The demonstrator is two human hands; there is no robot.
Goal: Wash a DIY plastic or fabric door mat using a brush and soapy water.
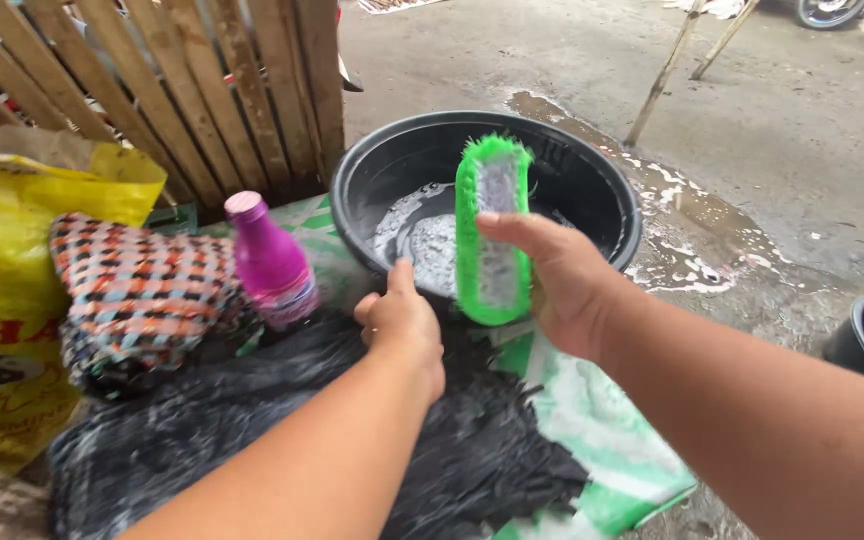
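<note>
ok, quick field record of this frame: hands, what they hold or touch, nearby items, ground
right hand: grips a green scrub brush, bristle side up, above the basin rim
left hand: rests on soapy dark cloth
basin: black, round, a little sudsy water inside
nearby: pink bottle, upright; woven multicolour item; yellow bag
ground: wet concrete, foam patches

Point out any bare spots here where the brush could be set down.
Bare wet concrete lies right of the black basin, up to the leaning sticks. The green sheet shows a free strip under the right hand. Left is crowded: dark soapy cloth, pink bottle, woven bag, yellow sack.
</note>
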